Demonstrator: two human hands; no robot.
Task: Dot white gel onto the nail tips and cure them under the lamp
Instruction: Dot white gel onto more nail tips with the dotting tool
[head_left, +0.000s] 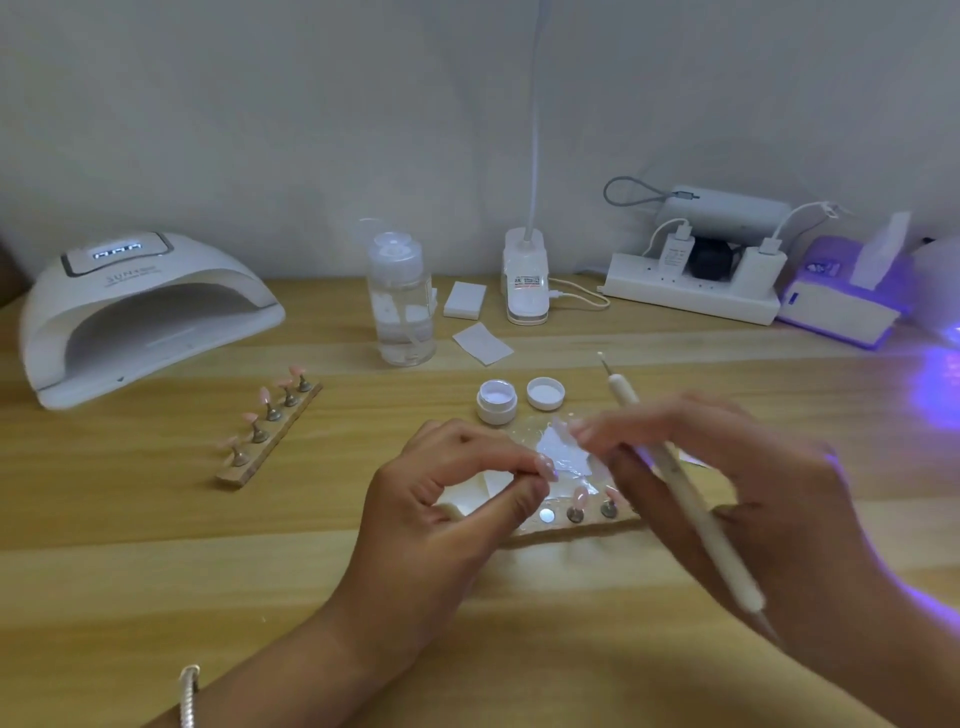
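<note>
Fingers (498, 460) of the left hand (447, 499) pinched a glossy pink nail tip (546, 466) between thumb and forefinger, just in front of the open white gel pot (497, 400). Far left of that pot sat the domed white curing lamp (156, 275), its arched mouth facing the hands. Nearer on the pot's left, a wooden strip (270, 431) carried five pink tips on metal pegs. Behind the pot stood a clear pump bottle (400, 301) and a flat white wipe (482, 343). Touching the pot's right side lay its round lid (545, 393). In front of the pot, both hands partly hid a crinkled clear sheet (566, 452) and a second wooden strip (571, 529). Front-right of the pot, the blurred right hand (737, 493) gripped a slim white dotting tool (680, 483), ball end up. Far right behind the pot lay a white power strip (691, 296).
</note>
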